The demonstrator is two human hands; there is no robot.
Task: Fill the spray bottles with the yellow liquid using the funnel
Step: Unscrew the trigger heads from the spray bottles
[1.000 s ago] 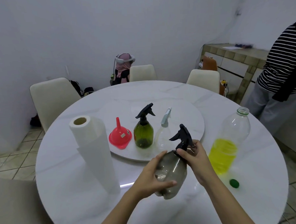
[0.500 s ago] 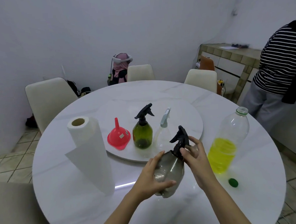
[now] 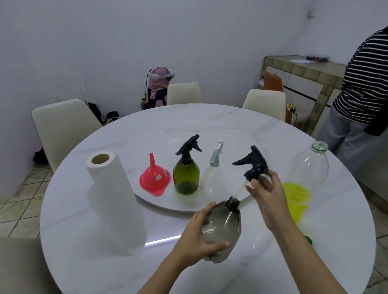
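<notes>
Red plastic funnel [image 3: 155, 181] sits upside down on the white turntable [image 3: 232, 195], spout up; light and stiff, so grab it by the spout. Left hand [image 3: 198, 233] is wrapped round the smoky grey plastic spray bottle [image 3: 224, 228], tilted over the white marble worktop [image 3: 82, 265], neck open. It's probably empty, thin-walled and slick, so hold the belly. Right hand [image 3: 268, 195] pinches the black trigger sprayer head [image 3: 253, 164], lifted clear with its tube dangling.

Both forearms are showing bare right up to the bottom edge of the view, with no sleeve, watch or ring visible; the left hand [image 3: 198, 234] and right hand [image 3: 269, 199] are wearing no gloves.
</notes>
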